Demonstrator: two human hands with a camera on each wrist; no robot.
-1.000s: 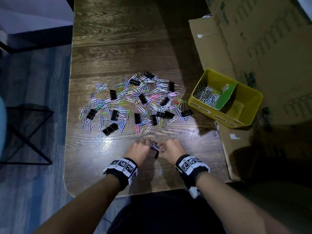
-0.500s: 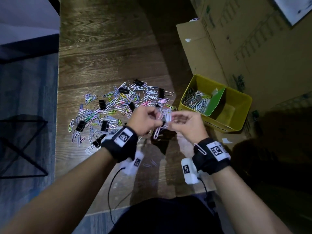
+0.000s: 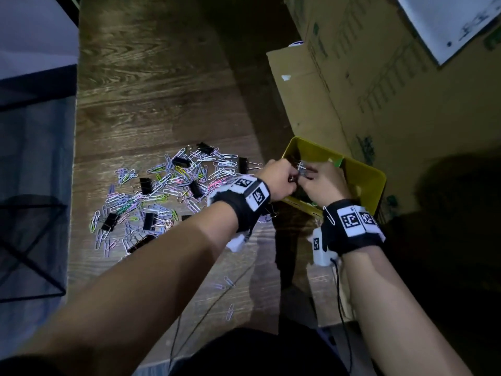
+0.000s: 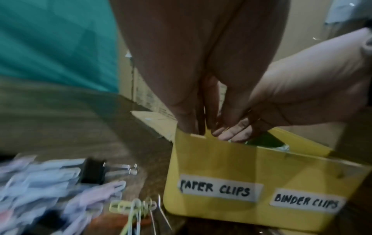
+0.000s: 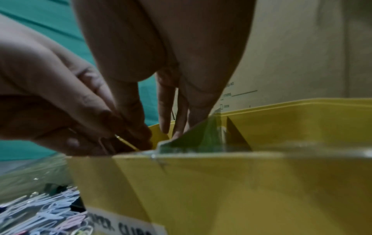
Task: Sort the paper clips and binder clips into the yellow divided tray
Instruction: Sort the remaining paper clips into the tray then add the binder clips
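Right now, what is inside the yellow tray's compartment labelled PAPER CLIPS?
Both hands, left and right, hold a bunch of paper clips over that compartment of the yellow tray, beside the green divider. The hands cover its floor.

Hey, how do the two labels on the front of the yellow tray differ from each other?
The left label reads PAPER CLIPS; the right label reads BINDER CLIPS. In the left wrist view, the PAPER CLIPS label sits under the compartment where both hands are working, while the BINDER CLIPS label sits under the compartment beyond the green divider. Both are white strips with black handwritten capitals on the yellow tray.
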